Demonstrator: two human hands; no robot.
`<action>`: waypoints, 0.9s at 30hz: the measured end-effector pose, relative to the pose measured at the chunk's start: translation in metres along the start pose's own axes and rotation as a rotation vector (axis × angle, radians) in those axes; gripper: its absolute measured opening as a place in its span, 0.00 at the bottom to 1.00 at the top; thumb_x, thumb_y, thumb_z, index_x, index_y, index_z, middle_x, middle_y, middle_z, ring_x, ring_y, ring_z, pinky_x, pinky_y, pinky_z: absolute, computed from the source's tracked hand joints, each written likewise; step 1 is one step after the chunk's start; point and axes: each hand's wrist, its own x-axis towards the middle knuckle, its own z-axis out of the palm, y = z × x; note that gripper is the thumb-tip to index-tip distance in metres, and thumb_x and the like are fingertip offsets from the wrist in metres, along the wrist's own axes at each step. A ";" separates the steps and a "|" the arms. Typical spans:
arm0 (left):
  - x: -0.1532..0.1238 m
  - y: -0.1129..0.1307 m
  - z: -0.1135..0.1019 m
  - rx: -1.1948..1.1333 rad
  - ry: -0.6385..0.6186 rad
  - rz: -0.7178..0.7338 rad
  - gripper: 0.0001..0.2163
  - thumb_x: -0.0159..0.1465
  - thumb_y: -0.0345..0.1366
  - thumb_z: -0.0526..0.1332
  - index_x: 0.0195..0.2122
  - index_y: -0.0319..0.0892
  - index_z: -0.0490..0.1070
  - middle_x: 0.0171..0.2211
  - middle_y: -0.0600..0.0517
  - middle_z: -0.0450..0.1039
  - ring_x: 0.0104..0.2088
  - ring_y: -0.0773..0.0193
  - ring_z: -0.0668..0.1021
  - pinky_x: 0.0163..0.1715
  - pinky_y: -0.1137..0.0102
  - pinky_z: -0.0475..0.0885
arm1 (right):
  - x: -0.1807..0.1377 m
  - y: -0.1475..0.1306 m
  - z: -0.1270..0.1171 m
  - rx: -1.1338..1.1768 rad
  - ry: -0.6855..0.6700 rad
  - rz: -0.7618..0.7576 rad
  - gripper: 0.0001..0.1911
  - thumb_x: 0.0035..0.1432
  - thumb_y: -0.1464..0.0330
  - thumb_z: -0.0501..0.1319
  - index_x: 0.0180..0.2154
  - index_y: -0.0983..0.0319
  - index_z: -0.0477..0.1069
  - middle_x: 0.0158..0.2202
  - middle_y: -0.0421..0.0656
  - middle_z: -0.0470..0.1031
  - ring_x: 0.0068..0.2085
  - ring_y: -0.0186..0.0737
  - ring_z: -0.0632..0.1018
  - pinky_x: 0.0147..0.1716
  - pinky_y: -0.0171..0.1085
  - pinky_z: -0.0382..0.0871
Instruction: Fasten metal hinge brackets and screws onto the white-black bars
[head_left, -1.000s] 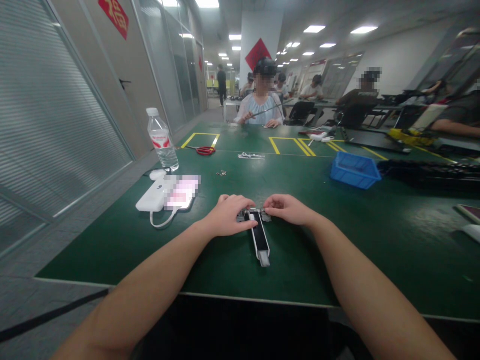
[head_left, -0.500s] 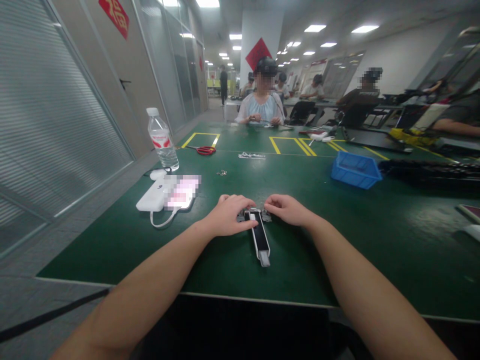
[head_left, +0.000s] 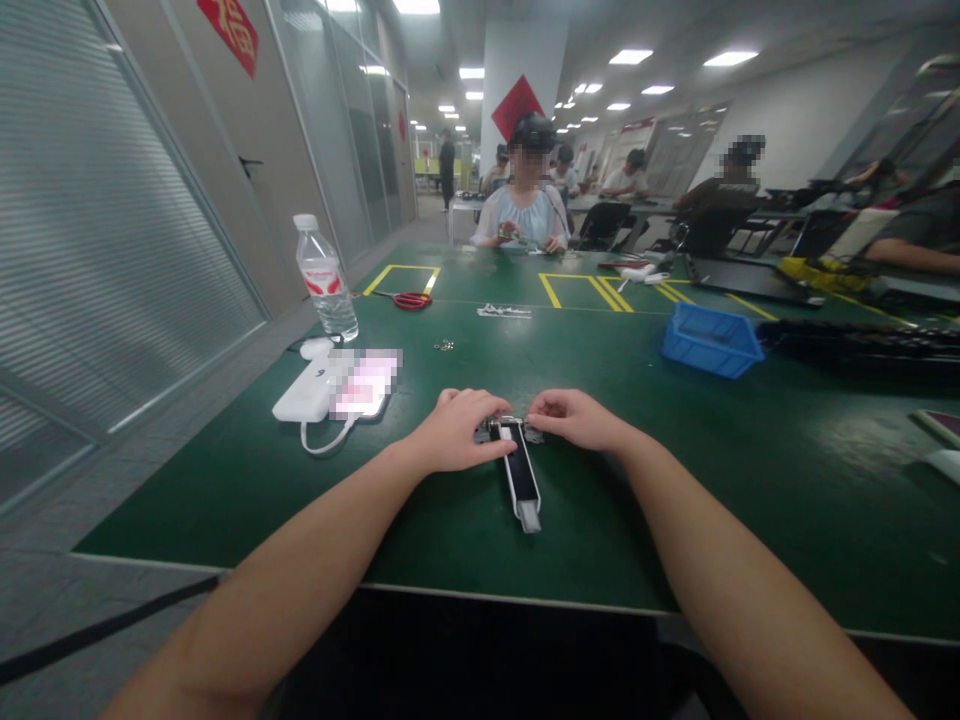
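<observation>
In the head view, a long, narrow device [head_left: 523,478] with a black middle, white edges and a grey tab at its near end lies on the green table. Metal parts sit at its far end. My left hand [head_left: 466,428] is closed on that far end, thumb on top and fingers across the metal. Just right of the same end, my right hand [head_left: 574,418] has its fingertips pinched together against the metal parts. Whatever is between those fingertips is too small to make out.
Small metal pieces [head_left: 445,345], red-handled scissors [head_left: 412,300] and white strips [head_left: 504,311] lie farther back. On the left stand a water bottle [head_left: 327,285], a white power bank [head_left: 301,392] and a cabled phone [head_left: 367,385]. A blue bin [head_left: 712,342] is at right. Another person sits opposite.
My hands and the device have hardly moved. Across the table, the other person's hand has lifted slightly, with a greenish thing now showing in it.
</observation>
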 end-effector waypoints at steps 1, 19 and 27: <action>0.000 0.000 0.000 0.000 0.000 -0.001 0.18 0.60 0.47 0.58 0.47 0.45 0.66 0.43 0.50 0.71 0.45 0.56 0.71 0.46 0.61 0.58 | 0.000 0.000 0.000 -0.011 0.002 0.003 0.14 0.51 0.59 0.61 0.29 0.64 0.68 0.24 0.39 0.69 0.26 0.31 0.68 0.26 0.33 0.62; 0.000 -0.002 0.003 -0.004 0.011 0.003 0.17 0.60 0.48 0.59 0.47 0.45 0.67 0.43 0.50 0.72 0.46 0.56 0.72 0.46 0.61 0.58 | 0.008 0.001 0.011 -0.224 0.233 0.051 0.14 0.57 0.58 0.55 0.28 0.62 0.68 0.24 0.40 0.70 0.27 0.34 0.68 0.28 0.35 0.60; 0.000 -0.001 0.000 -0.005 0.002 0.006 0.16 0.60 0.47 0.58 0.46 0.45 0.67 0.43 0.50 0.71 0.46 0.56 0.71 0.46 0.61 0.58 | 0.000 -0.001 0.000 0.074 -0.051 -0.004 0.15 0.48 0.59 0.64 0.32 0.64 0.68 0.23 0.37 0.67 0.25 0.30 0.67 0.25 0.32 0.60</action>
